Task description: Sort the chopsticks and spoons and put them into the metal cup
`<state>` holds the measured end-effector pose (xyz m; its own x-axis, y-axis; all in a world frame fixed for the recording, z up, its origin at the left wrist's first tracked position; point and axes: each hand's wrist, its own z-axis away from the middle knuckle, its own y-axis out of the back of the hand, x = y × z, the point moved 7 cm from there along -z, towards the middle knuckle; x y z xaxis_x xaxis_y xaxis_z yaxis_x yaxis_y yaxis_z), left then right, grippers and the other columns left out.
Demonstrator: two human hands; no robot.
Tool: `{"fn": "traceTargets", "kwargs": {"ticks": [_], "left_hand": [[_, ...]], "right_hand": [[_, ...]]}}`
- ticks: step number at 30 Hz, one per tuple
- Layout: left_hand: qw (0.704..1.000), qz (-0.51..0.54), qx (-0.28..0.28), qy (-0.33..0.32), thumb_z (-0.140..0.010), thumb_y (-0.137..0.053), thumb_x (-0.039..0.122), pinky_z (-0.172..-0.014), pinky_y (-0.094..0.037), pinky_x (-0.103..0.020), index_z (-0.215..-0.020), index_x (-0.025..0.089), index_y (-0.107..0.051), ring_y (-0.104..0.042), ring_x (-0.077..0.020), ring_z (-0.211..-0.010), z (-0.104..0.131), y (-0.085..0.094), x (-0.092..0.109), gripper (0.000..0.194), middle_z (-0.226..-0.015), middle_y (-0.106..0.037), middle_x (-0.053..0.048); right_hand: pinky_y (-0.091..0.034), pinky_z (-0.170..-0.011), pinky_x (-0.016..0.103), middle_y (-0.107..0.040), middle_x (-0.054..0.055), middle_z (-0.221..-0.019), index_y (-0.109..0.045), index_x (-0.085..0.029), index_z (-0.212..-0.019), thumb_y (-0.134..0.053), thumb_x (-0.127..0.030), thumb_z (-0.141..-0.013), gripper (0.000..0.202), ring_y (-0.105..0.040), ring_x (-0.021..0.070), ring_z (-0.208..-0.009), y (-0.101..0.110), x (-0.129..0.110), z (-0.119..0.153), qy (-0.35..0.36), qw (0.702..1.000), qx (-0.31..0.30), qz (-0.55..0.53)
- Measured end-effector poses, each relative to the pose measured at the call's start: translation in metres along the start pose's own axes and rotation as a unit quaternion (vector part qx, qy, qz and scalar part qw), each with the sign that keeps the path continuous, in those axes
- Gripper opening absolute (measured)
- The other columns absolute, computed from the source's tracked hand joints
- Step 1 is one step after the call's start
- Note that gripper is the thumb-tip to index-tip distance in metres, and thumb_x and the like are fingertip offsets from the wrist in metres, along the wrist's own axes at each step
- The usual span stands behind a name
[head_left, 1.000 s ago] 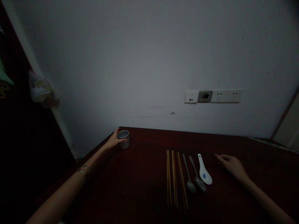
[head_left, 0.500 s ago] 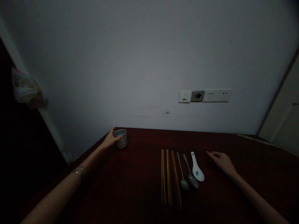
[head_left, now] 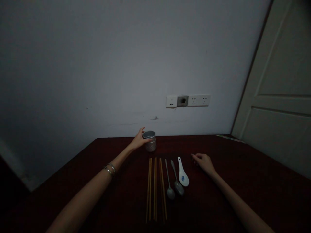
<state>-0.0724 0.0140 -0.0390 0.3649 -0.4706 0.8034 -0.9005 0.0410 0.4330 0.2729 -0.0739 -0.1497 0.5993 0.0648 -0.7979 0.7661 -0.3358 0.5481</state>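
Note:
My left hand (head_left: pixel 140 139) is wrapped round the rim of a grey metal cup (head_left: pixel 151 145), which is upright near the back of the dark red table (head_left: pixel 116 149). In front of the cup, several wooden chopsticks (head_left: pixel 155 187) lie in pairs side by side. Right of them are a long-handled metal spoon (head_left: pixel 170 193), a second metal spoon (head_left: pixel 179 187) and a white ceramic spoon with a blue mark (head_left: pixel 184 178). My right hand (head_left: pixel 204 161) rests right of the white spoon, fingers curled together; whether anything is in them is hidden.
A pale wall (head_left: pixel 121 81) rises behind the table, with a row of sockets (head_left: pixel 198 100) above its back edge. On the right stands a panelled door (head_left: pixel 279 119). A thin pale strip (head_left: pixel 229 138) lies along the table's back right edge.
The view has turned right. My left hand has moved the cup rightward along the back of the table, so it now stands behind the chopsticks. My right hand keeps its place beside the white spoon.

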Motion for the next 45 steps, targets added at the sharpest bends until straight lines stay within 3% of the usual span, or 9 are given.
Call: {"fn": "traceTargets", "kwargs": {"ticks": [5, 11, 23, 35, 45], "left_hand": [[1.0, 0.011, -0.019, -0.007, -0.054, -0.076, 0.032, -0.088, -0.04, -0.038, -0.133, 0.016, -0.026, -0.053, -0.0245, -0.1, -0.014, -0.049, -0.003, 0.095, -0.116, -0.045, -0.015], [0.999, 0.01, -0.033, -0.012, -0.054, -0.076, 0.034, -0.089, -0.038, -0.039, -0.133, 0.016, -0.026, -0.052, -0.0252, -0.101, -0.018, -0.072, -0.007, 0.095, -0.114, -0.047, -0.015], [1.0, -0.002, -0.02, -0.005, -0.051, -0.077, 0.032, -0.092, -0.036, -0.039, -0.131, 0.014, -0.03, -0.049, -0.0278, -0.106, -0.017, -0.077, -0.004, 0.095, -0.117, -0.047, -0.017], [0.999, 0.02, -0.042, -0.016, -0.053, -0.076, 0.027, -0.095, -0.034, -0.041, -0.133, 0.014, -0.03, -0.045, -0.0292, -0.113, -0.016, -0.079, -0.007, 0.093, -0.12, -0.048, -0.017], [0.998, -0.018, -0.057, -0.022, -0.057, -0.072, 0.027, -0.1, -0.029, -0.038, -0.136, 0.009, -0.019, -0.036, -0.0273, -0.122, -0.01, -0.079, 0.001, 0.097, -0.132, -0.037, -0.02]], "right_hand": [[-0.036, -0.046, 0.023, -0.056, 0.002, -0.046, -0.054, -0.018, -0.051, -0.044, -0.053, -0.073, 0.043, -0.052, 0.0142, -0.045, 0.0, 0.0, -0.002, -0.002, 1.0, -0.001, -0.005], [-0.034, -0.045, 0.022, -0.056, 0.002, -0.045, -0.054, -0.018, -0.049, -0.045, -0.05, -0.073, 0.041, -0.051, 0.0138, -0.044, 0.0, -0.001, -0.002, -0.003, 1.0, 0.01, 0.006], [-0.035, -0.046, 0.022, -0.056, 0.002, -0.047, -0.056, -0.017, -0.052, -0.044, -0.048, -0.073, 0.039, -0.052, 0.0142, -0.046, -0.002, 0.002, -0.003, -0.002, 1.0, 0.005, 0.013], [-0.035, -0.047, 0.023, -0.056, 0.002, -0.048, -0.057, -0.016, -0.054, -0.044, -0.048, -0.073, 0.039, -0.052, 0.0142, -0.047, -0.002, 0.003, -0.003, -0.008, 1.0, 0.005, 0.006], [-0.034, -0.048, 0.023, -0.056, 0.002, -0.047, -0.056, -0.017, -0.052, -0.044, -0.048, -0.073, 0.04, -0.051, 0.0143, -0.047, 0.001, -0.004, -0.001, 0.005, 1.0, 0.011, 0.015]]}}
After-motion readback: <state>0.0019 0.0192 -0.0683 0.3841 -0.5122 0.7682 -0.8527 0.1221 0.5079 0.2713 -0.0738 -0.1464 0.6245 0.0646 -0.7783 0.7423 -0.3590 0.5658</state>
